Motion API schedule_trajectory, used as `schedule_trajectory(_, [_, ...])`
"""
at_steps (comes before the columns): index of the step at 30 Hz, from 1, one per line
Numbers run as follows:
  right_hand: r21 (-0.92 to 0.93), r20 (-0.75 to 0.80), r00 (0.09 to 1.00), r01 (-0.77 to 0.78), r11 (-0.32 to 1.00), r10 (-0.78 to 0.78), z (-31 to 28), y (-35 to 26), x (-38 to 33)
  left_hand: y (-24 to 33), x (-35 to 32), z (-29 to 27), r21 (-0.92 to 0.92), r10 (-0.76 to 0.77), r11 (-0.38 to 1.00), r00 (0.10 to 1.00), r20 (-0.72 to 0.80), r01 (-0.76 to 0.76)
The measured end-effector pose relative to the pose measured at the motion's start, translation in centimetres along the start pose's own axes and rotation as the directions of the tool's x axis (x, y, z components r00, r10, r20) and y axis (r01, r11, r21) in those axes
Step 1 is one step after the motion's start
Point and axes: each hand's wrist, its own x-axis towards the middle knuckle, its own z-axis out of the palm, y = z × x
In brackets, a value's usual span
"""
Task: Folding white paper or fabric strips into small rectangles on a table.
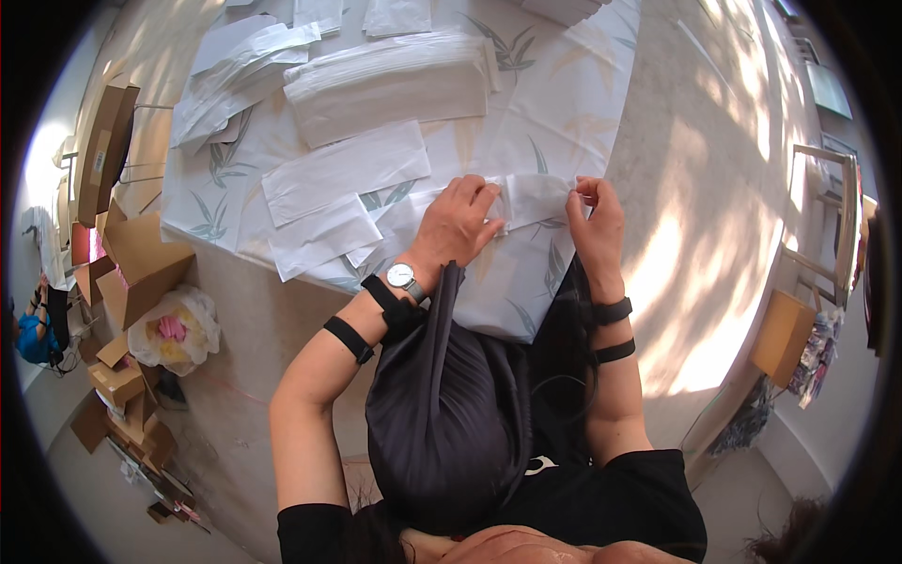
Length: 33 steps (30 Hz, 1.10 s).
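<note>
Holding: both hands pinch a small white translucent plastic bag (534, 195) at the worktop's (564, 113) near edge.
Left hand (460, 226): grasping its left end.
Right hand (597, 221): fingertips gripping its right end.

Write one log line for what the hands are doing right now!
left hand: pinching small white paper packet | right hand: pinching same packet's other end | surface: leaf-print white tablecloth | nearby: stack of flat white paper bags

packet (536, 199) on table (564, 113), boxes (132, 273) left
</note>
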Motion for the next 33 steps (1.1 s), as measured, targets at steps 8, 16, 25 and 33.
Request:
schedule_trajectory(8, [0.511,0.134,0.939,-0.340,0.789,0.318,-0.4,0.7,-0.6,0.0,0.0,0.1,0.002,-0.009,1.000,1.000,0.003,0.009])
schedule_trajectory(16, [0.561,0.127,0.936,-0.342,0.754,0.329,-0.9,-0.5,-0.8,0.3,0.1,0.2,0.034,-0.013,0.999,1.000,0.003,0.013])
schedule_trajectory(25, [0.496,-0.058,0.994,-0.053,0.867,0.094,1.2,-7.6,-2.9,0.6,0.4,0.5,0.032,-0.038,0.999,0.999,-0.018,0.038])
schedule_trajectory(33, [0.447,-0.049,0.998,-0.008,0.894,0.033,4.1,-10.4,-4.3,-0.5,-0.7,-4.2,-0.463,-0.291,0.835,0.953,0.085,0.297])
